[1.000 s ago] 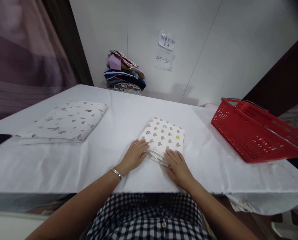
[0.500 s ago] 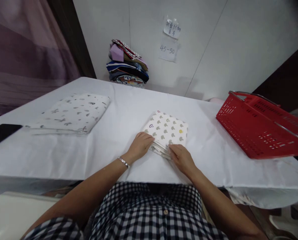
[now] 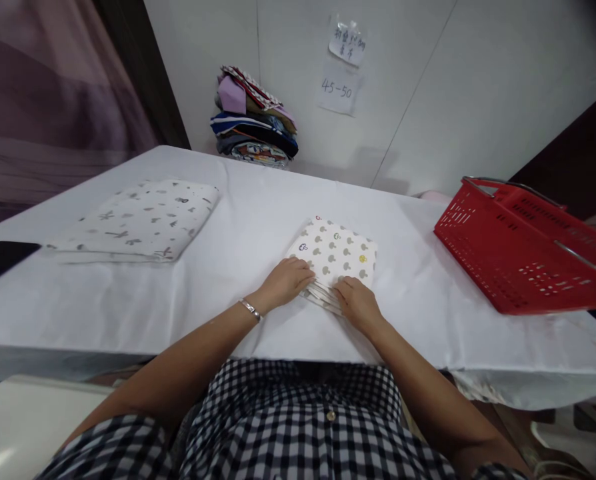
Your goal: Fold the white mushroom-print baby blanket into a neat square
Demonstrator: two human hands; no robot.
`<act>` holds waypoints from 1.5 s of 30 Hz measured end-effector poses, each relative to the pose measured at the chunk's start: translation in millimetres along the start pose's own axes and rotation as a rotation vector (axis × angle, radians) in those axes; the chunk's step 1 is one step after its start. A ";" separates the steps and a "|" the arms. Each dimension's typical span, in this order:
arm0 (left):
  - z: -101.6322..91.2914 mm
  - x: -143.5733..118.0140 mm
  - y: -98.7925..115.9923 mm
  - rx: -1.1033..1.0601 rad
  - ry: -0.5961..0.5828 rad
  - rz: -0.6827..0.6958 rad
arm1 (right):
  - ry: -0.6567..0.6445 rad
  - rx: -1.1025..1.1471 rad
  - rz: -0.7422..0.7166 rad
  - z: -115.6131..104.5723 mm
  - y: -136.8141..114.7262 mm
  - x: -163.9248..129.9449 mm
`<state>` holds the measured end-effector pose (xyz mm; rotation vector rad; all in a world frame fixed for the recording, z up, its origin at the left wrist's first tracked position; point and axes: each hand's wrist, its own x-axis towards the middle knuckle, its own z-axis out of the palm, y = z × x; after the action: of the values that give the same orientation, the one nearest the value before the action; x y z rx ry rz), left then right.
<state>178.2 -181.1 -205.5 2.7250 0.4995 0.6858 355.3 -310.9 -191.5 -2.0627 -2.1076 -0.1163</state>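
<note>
A folded white cloth with a grey mushroom-like print and a few coloured ones lies flat on the table before me. Its near edge shows several stacked layers. My left hand has its fingers closed over the near left corner. On the near right part of that edge, my right hand pinches the layers between thumb and fingers. Both sets of fingertips are partly hidden by the hands. Farther left lies a larger folded white cloth with small grey figures, untouched.
The table wears a white cover. A red plastic basket stands at the right. A stack of folded fabrics sits at the back against the wall, below and left of paper signs. A black flat object lies at the left edge.
My right hand has moved slightly up and left along the cloth's near edge. My left hand has shifted a little to the right. The whole view has tilted slightly.
</note>
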 end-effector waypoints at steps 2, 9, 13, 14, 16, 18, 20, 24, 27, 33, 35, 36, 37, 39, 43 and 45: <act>-0.7 1.6 -0.2 0.003 -0.013 0.002 | -0.007 -0.002 0.024 0.1 -0.2 0.7; 1.2 5.4 -1.0 0.010 -0.018 -0.010 | 0.063 0.051 -0.011 1.6 0.3 -3.9; 1.0 5.7 0.1 0.013 0.015 0.021 | 0.043 0.027 -0.046 2.0 1.1 -5.7; 0.3 4.8 0.4 0.013 0.023 0.038 | 0.041 0.038 -0.048 1.8 1.4 -6.0; -1.2 2.0 0.3 0.014 0.031 0.060 | 0.039 0.080 -0.050 1.4 1.9 -6.6; -2.2 -1.3 -0.7 0.013 0.024 0.067 | 0.042 0.129 -0.056 1.7 2.4 -7.2; -2.5 -3.9 -2.2 0.007 0.012 0.074 | 0.045 0.156 -0.061 2.7 2.9 -7.5; -2.5 -4.4 -4.6 -0.007 0.001 0.095 | 0.054 0.172 -0.056 5.7 3.7 -7.1; -2.5 -1.6 -4.5 -0.009 0.005 0.091 | 0.073 0.210 -0.032 6.8 4.2 -6.5; 1.6 2.1 -2.5 -0.001 0.027 0.052 | 0.125 0.276 0.017 6.1 3.9 -6.6; 3.1 1.2 -0.8 0.004 0.049 0.039 | 0.142 0.280 0.027 6.1 3.4 -6.9; 3.5 0.5 0.6 0.007 0.061 0.035 | 0.147 0.280 0.030 6.2 3.2 -7.0; 3.6 -0.5 2.2 0.010 0.073 0.031 | 0.150 0.281 0.032 6.3 3.1 -7.0; 3.2 -2.8 6.3 0.023 0.094 0.030 | 0.153 0.282 0.031 6.8 3.1 -6.9; 3.9 -7.9 13.4 0.077 0.104 0.057 | 0.165 0.285 0.036 8.3 3.3 -6.6; 5.7 -9.7 14.8 0.104 0.094 0.066 | 0.166 0.283 0.043 9.1 3.3 -6.4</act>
<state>176.9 -199.3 -209.1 2.8272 0.4813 0.8307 357.9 -315.4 -201.9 -1.8629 -1.8613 0.0168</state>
